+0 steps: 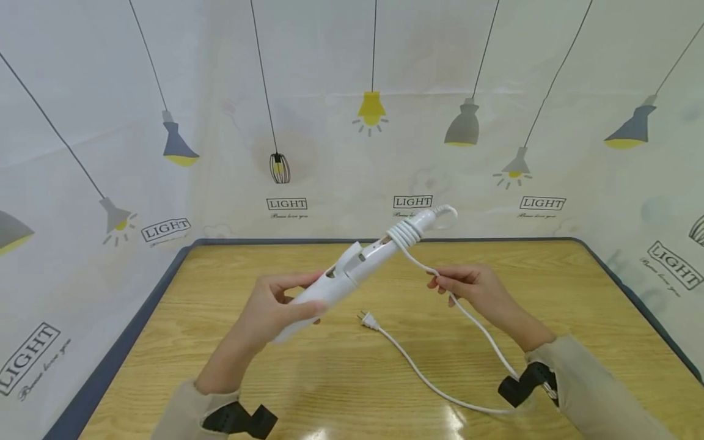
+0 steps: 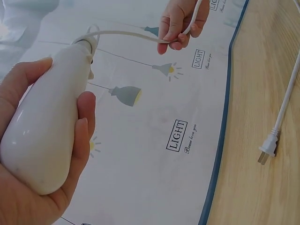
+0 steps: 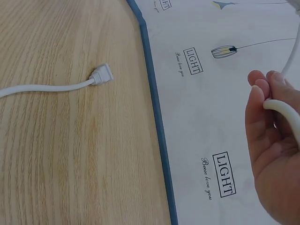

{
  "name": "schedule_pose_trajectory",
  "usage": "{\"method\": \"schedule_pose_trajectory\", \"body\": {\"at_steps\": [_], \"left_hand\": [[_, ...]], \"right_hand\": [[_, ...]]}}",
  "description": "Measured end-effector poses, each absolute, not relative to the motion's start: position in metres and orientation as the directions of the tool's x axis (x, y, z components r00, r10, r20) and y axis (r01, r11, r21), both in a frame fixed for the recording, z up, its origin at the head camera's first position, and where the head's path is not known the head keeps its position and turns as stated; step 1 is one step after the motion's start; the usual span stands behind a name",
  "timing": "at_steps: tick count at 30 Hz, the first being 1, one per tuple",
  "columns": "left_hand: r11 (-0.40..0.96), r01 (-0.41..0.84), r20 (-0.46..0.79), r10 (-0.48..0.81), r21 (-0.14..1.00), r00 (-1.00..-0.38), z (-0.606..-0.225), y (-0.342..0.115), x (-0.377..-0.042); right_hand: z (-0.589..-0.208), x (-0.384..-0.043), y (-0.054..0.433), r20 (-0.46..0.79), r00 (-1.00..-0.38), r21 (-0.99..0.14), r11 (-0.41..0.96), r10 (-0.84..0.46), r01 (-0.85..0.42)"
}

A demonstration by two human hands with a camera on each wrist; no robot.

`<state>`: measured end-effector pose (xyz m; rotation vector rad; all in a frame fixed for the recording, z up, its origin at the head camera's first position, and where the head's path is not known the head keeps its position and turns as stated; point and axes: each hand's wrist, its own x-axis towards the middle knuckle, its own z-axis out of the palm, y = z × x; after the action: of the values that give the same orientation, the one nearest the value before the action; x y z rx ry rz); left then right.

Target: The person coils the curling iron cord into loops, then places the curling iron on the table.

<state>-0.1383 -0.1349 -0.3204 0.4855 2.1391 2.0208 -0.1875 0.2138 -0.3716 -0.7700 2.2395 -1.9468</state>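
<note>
My left hand (image 1: 269, 311) grips the thick lower end of a white, wand-shaped hair curler (image 1: 343, 278), held tilted up to the right above the table. Several turns of its white cord (image 1: 405, 233) are wound around the narrow upper end. To the right, my right hand (image 1: 475, 286) pinches the cord between thumb and fingers a little way from those turns. The left wrist view shows the rounded, glossy end of the curler (image 2: 44, 126) against my palm. From the right hand (image 3: 276, 150) the cord runs down and loops back over the table to its two-prong plug (image 1: 370, 320).
The wooden table (image 1: 220, 366) has a dark blue edge strip (image 1: 495, 240). Behind and beside it hangs a pale sheet (image 1: 330, 55) printed with lamps and lettering. Black straps with small blocks sit on the left wrist (image 1: 239, 420) and right wrist (image 1: 528, 384).
</note>
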Motion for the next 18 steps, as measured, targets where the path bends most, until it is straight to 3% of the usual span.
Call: {"method": "schedule_pose_trajectory", "body": {"at_steps": [7, 12, 14, 15, 18], "left_hand": [[0.026, 0.141, 0.117, 0.429, 0.99, -0.896, -0.321, -0.135, -0.134], [0.027, 0.151, 0.118, 0.493, 0.988, -0.862, -0.324, -0.137, -0.133], [0.031, 0.163, 0.124, 0.519, 0.986, -0.846, -0.325, -0.138, -0.132], [0.026, 0.171, 0.131, 0.534, 0.985, -0.835, -0.326, -0.138, -0.132], [0.023, 0.207, 0.156, 0.578, 0.978, -0.801, -0.328, -0.139, -0.133]], "right_hand": [[-0.373, -0.199, 0.208, 0.217, -0.88, -0.955, 0.095, -0.423, -0.282], [-0.369, -0.203, 0.206, 0.13, -0.895, -0.952, 0.2, -0.426, -0.233], [-0.368, -0.204, 0.207, 0.163, -0.869, -0.949, 0.169, -0.467, -0.268], [-0.369, -0.206, 0.208, 0.223, -0.835, -0.934, 0.133, -0.503, -0.331], [-0.369, -0.211, 0.207, 0.313, -0.751, -0.931, -0.031, -0.581, -0.364]]}}
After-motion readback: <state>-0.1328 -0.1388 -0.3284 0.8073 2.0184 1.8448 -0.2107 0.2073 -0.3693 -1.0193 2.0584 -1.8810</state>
